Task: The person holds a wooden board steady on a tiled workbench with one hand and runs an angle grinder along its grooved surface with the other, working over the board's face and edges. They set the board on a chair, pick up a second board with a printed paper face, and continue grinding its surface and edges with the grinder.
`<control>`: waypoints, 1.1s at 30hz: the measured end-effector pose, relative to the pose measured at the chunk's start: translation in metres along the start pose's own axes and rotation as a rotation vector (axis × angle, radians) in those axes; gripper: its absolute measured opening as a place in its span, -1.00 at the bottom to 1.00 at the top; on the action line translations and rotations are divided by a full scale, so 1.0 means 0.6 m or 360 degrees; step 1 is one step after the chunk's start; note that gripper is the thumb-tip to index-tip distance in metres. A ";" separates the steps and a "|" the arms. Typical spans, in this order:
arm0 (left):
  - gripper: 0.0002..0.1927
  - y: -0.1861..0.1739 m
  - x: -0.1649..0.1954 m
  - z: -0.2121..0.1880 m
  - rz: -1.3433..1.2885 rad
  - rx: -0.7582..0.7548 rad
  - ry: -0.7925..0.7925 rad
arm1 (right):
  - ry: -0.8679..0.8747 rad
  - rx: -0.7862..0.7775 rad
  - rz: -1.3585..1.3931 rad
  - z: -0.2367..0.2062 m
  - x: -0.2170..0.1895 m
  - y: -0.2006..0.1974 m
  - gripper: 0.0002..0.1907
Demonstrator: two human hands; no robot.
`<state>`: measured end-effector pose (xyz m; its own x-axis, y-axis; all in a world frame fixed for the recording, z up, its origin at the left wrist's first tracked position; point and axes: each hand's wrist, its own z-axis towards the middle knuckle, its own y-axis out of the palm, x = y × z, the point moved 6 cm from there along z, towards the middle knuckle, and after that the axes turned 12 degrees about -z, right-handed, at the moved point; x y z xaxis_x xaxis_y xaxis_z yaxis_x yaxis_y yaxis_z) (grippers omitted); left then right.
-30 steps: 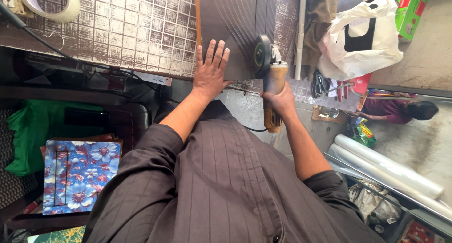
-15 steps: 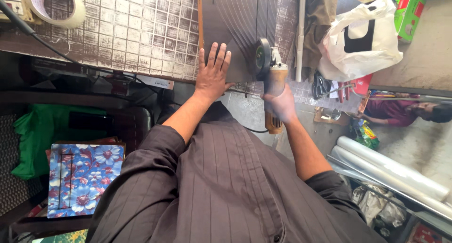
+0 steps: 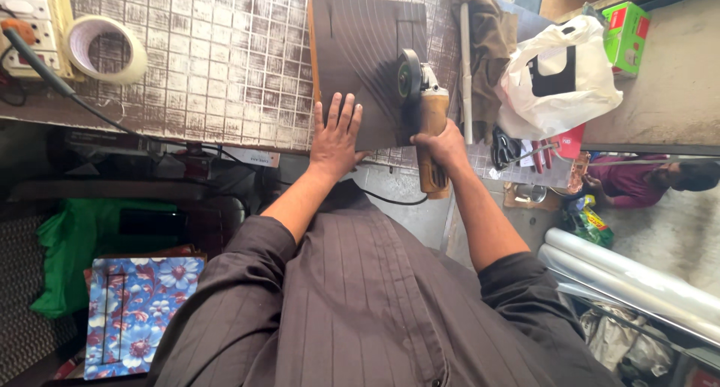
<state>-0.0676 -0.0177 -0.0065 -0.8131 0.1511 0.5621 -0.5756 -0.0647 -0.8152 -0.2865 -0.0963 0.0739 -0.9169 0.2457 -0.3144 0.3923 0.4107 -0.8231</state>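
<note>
A dark brown wooden board (image 3: 360, 49) with curved grinding marks lies on a tiled workbench (image 3: 225, 64). My left hand (image 3: 335, 136) presses flat on the board's near edge, fingers spread. My right hand (image 3: 442, 148) grips the tan body of an angle grinder (image 3: 424, 113). The grinder's dark disc (image 3: 409, 78) stands on edge against the board's right side. A black cable runs from the grinder down below the bench.
A roll of tape (image 3: 105, 48) and a power strip (image 3: 26, 23) sit at the bench's left. A brown cloth (image 3: 486, 34), white plastic bag (image 3: 559, 76) and green box (image 3: 626, 34) lie right. Another person (image 3: 660, 181) sits on the floor at far right.
The view has shifted so the bench sits lower in frame. My hands hold the same grip, and the grinder's disc has moved slightly along the board's right side.
</note>
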 end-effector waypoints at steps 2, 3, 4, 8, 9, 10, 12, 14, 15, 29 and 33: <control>0.20 -0.002 0.000 0.002 -0.0011 -0.0002 -0.0010 | 0.0010 -0.0032 0.0050 0.011 -0.024 -0.008 -0.45; 0.21 -0.003 0.001 0.002 -0.0019 -0.0005 -0.0016 | 0.0017 -0.0050 0.0073 0.015 -0.035 -0.012 -0.45; 0.20 -0.003 0.001 0.001 -0.0014 -0.0016 -0.0017 | 0.0007 -0.0029 0.0033 0.020 -0.047 -0.018 -0.46; 0.20 -0.006 0.001 0.003 0.0008 -0.0030 -0.0031 | -0.0011 0.0056 0.0002 0.046 -0.091 -0.039 -0.45; 0.20 -0.007 0.002 0.002 0.0011 -0.0034 -0.0034 | -0.0003 0.0076 0.0028 0.048 -0.098 -0.043 -0.44; 0.19 -0.007 0.004 0.001 0.0007 -0.0032 -0.0034 | -0.0009 0.0056 0.0006 0.051 -0.102 -0.044 -0.47; 0.19 -0.010 0.003 0.004 0.0009 -0.0018 -0.0030 | -0.0032 0.0022 -0.0033 0.059 -0.113 -0.047 -0.52; 0.18 -0.009 0.004 0.002 0.0014 -0.0035 -0.0033 | -0.0033 -0.0015 -0.0021 0.062 -0.116 -0.048 -0.54; 0.18 -0.009 0.003 0.003 0.0021 -0.0039 -0.0036 | -0.0039 -0.0034 -0.0014 0.065 -0.120 -0.048 -0.55; 0.25 -0.023 -0.006 0.005 -0.0231 0.0077 -0.0105 | -0.0193 0.0077 0.0517 0.028 -0.001 -0.029 -0.47; 0.20 -0.089 -0.061 0.013 -0.0492 0.0612 -0.0439 | -0.0043 0.0135 0.0765 -0.007 0.075 -0.011 -0.45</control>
<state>-0.0080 -0.0275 0.0175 -0.5643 -0.0401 0.8246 -0.7389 -0.4209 -0.5262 -0.3298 -0.0840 0.0672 -0.6353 0.3666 -0.6797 0.7655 0.1830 -0.6169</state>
